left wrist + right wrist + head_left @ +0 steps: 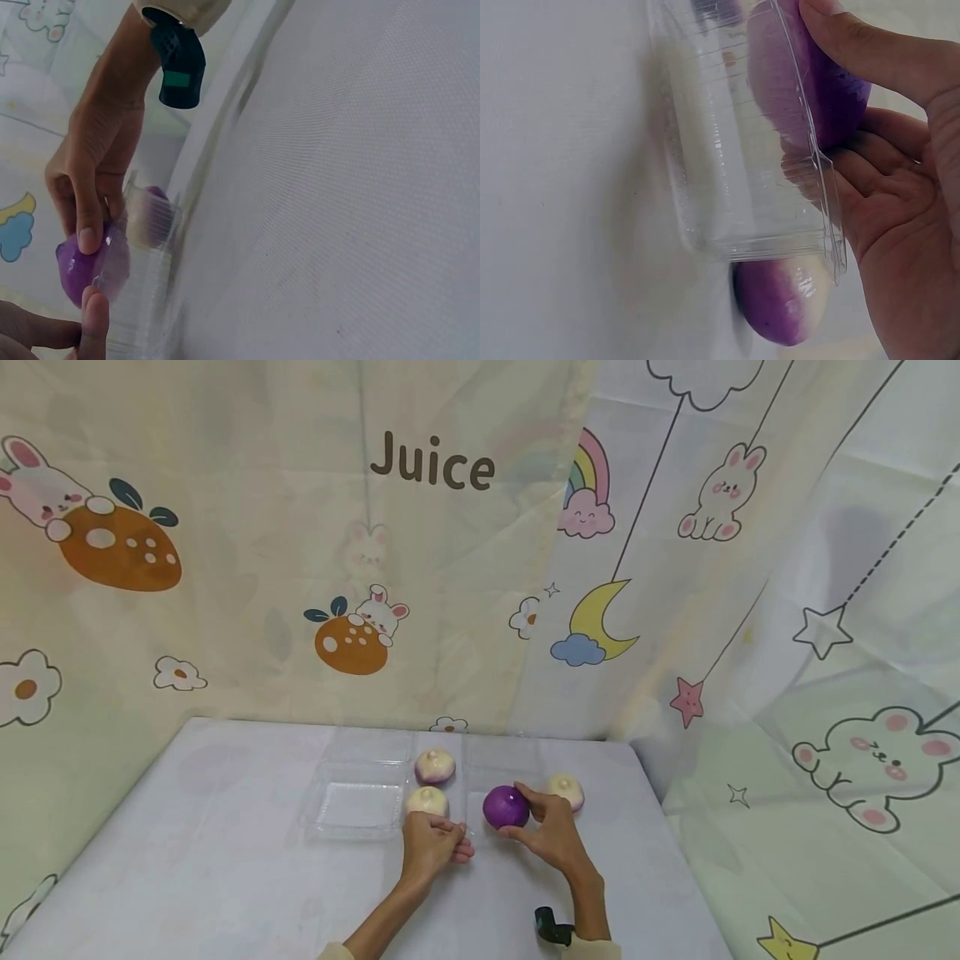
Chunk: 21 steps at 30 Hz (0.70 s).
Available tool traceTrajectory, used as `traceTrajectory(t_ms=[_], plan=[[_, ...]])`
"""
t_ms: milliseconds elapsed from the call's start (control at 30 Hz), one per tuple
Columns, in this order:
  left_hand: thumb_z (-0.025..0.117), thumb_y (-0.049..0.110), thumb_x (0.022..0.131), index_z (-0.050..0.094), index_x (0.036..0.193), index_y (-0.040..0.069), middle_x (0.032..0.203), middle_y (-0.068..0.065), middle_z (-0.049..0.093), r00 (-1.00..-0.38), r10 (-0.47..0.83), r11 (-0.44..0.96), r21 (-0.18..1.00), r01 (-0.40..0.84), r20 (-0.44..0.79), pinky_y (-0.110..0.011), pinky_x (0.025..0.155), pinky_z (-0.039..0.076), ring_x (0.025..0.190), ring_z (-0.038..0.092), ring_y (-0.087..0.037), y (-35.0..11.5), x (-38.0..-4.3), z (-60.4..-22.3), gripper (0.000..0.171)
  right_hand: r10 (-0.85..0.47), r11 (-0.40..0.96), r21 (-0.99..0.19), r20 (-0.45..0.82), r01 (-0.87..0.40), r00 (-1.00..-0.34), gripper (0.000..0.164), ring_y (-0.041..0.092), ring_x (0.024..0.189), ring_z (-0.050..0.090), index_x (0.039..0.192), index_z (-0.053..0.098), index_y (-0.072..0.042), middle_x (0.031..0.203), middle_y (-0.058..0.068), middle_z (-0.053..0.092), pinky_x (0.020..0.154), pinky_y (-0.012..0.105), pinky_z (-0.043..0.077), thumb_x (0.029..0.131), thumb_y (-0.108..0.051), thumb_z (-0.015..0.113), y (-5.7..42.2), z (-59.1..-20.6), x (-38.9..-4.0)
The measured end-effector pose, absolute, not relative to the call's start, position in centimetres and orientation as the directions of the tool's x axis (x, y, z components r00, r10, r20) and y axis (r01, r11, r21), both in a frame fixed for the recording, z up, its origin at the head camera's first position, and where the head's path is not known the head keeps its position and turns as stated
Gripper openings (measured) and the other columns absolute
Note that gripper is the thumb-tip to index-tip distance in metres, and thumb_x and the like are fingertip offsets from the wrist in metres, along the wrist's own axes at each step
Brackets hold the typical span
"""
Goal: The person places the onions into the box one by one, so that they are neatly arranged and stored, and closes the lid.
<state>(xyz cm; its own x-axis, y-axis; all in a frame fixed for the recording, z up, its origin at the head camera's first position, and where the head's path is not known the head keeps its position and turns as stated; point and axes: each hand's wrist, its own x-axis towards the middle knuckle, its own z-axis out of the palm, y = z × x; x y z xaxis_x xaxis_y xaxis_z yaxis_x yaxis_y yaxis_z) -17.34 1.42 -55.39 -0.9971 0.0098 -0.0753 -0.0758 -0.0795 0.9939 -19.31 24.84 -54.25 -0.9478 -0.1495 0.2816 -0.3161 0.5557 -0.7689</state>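
In the head view my right hand grips a purple-and-white turnip between thumb and fingers, its purple side up. The turnip is over the right clear plastic box; in the right wrist view its lower part shows through the box wall. My left hand is at that box's near left corner, fingers loosely bent. In the left wrist view a fingertip is right at the rim below the turnip; I cannot tell whether it pinches the plastic. Just beyond the left hand sits a cream-topped turnip, partly hidden by it.
Another turnip stands farther back between the two boxes. Right of the right box, partly behind my right hand, is one more turnip. A second clear plastic box lies on the left. A printed cloth hangs behind the white table.
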Motion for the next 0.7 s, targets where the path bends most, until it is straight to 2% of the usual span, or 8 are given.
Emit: traceTrajectory(t_ms=[500, 700], plan=[[0.074, -0.005, 0.095, 0.073, 0.093, -0.018, 0.076, -0.029, 0.078, -0.996, 0.011, -0.072, 0.994, -0.088, -0.088, -0.035, 0.057, 0.069, 0.058, 0.079, -0.022, 1.23, -17.27, -55.14, 0.013, -0.153, 0.569, -0.765, 0.26, -0.3, -0.953, 0.081, 0.036, 0.135, 0.069, 0.143, 0.068, 0.004, 0.143, 0.019, 0.071, 0.105, 0.052, 0.063, 0.076, -0.027, 0.102, 24.69, -54.3, -19.69], [0.074, -0.006, 0.096, 0.073, 0.092, -0.018, 0.075, -0.027, 0.078, -0.996, 0.017, -0.064, 0.994, -0.09, -0.089, -0.034, 0.057, 0.069, 0.058, 0.078, -0.021, 1.22, -17.34, -55.2, 0.012, -0.178, 0.577, -0.754, 0.258, -0.313, -0.95, 0.081, 0.04, 0.134, 0.069, 0.144, 0.066, 0.006, 0.144, 0.022, 0.07, 0.104, 0.054, 0.064, 0.078, -0.027, 0.101, 24.72, -54.29, -19.89]])
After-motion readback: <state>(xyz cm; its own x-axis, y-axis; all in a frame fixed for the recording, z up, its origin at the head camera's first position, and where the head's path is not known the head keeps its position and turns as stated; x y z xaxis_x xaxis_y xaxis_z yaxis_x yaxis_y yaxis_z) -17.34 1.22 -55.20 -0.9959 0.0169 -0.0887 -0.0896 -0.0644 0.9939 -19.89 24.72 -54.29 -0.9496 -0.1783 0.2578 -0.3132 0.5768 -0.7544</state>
